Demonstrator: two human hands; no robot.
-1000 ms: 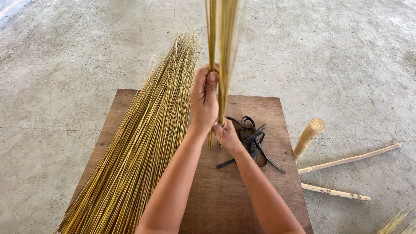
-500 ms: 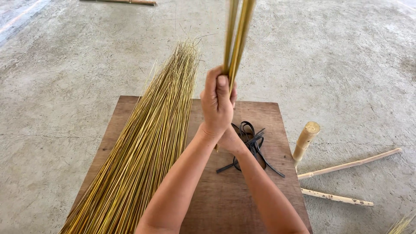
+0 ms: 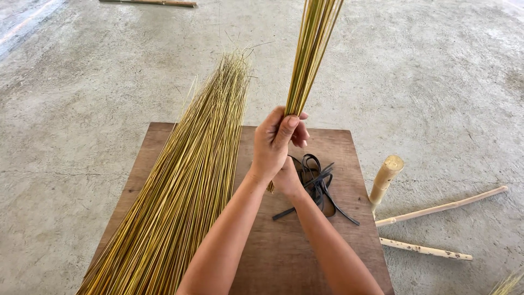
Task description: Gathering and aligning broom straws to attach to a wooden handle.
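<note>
Brown wooden board [image 3: 305,257] is seen at the lower centre, with a large pile of yellow-green sticks [image 3: 180,191] laid along its left side and a black strap [image 3: 319,186] right of centre. Mid-frame, a thin stick bundle [image 3: 311,54] is gripped upright by the closed left hand [image 3: 275,142], with the right hand [image 3: 288,180] closed around its base just below. Pale wooden poles [image 3: 436,210] are seen on the concrete floor [image 3: 436,82] at right.

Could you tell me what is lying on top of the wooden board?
On the wooden board lie a long pile of yellow-green sticks and tangled black straps. The forearms and hands cover part of the board and straps, so anything beneath them is hidden.
</note>
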